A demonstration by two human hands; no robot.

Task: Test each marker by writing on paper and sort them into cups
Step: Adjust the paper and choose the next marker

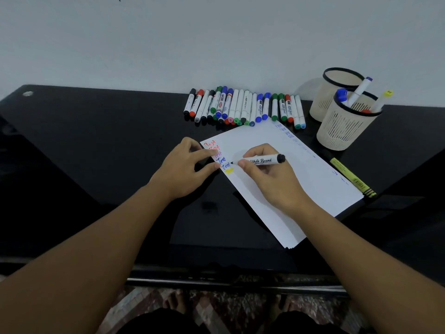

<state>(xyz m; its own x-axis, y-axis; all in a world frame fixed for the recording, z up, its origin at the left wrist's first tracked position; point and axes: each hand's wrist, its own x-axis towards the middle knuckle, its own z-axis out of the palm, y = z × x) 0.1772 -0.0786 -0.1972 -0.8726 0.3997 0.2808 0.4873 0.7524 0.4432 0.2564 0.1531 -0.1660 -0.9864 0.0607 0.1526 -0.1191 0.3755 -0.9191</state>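
Note:
My right hand (pixel 269 174) grips a black whiteboard marker (pixel 261 160), uncapped, its tip touching the white paper (pixel 301 169) beside several coloured "Test" words at the sheet's left edge. My left hand (pixel 185 169) presses its fingertips on that left edge of the paper. A row of several capped markers (pixel 243 107) lies at the back of the desk. Two beige mesh cups stand at the back right: the far cup (pixel 334 92) looks empty, the near cup (pixel 346 124) holds several markers.
A yellow highlighter (pixel 351 177) lies on the black glossy desk (pixel 96 153) just beyond the paper's right edge. The wall rises directly behind the marker row. The desk's front edge runs above my knees.

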